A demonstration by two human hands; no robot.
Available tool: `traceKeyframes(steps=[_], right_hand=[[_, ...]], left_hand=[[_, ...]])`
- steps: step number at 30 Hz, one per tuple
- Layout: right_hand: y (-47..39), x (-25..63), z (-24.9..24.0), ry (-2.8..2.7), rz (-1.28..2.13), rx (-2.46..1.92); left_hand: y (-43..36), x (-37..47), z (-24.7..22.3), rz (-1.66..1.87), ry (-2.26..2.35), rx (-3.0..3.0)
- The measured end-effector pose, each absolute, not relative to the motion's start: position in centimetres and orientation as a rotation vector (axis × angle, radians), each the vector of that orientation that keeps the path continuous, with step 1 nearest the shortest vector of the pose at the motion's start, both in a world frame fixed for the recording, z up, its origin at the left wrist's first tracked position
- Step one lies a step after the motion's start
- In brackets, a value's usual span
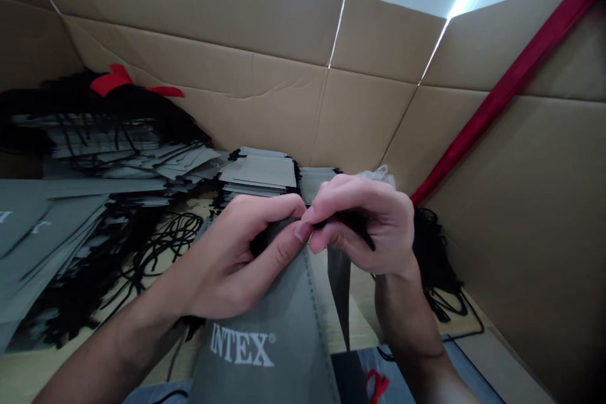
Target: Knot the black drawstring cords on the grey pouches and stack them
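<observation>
A grey fabric bag (265,303) printed with white INTEX lettering hangs upright in front of me, a stitched seam down its right side. My left hand (241,259) is closed on its top corner, thumb and forefinger pinching the edge. Against those fingertips, my right hand (369,221) is pinched shut at the same corner. Something black shows inside the right palm, but its kind is partly hidden by the fingers. Below the right hand dangles a dark grey strip (339,290).
Stacked grey bags (260,170) with black cords stand at the back, and more bags (52,221) pile up at left. Loose black cords (161,246) lie on the table, with a black cord bundle (430,252) at right. Cardboard walls (265,82) enclose the back; a red strap (502,95) crosses the right one.
</observation>
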State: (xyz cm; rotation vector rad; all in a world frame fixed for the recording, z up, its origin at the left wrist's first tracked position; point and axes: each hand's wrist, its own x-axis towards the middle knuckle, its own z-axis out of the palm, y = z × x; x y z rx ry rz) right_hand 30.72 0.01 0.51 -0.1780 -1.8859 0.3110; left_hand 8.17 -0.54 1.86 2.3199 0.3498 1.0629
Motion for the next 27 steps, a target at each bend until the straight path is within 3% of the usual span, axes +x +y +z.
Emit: traceKeyframes(steps=[9, 22, 27], right_hand=[[0.1, 30.1, 0.3, -1.816, 0.097, -0.100], [-1.2, 29.9, 0.5, -1.728, 0.641, -0.259], [-1.2, 30.4, 0.4, -1.721, 0.458, -0.256]], left_hand=[[0.1, 8.4, 1.8, 0.943, 0.326, 2.049], [0.1, 8.2, 1.1, 1.009, 0.288, 2.013], [0.2, 7.8, 1.3, 1.004, 0.308, 2.061]])
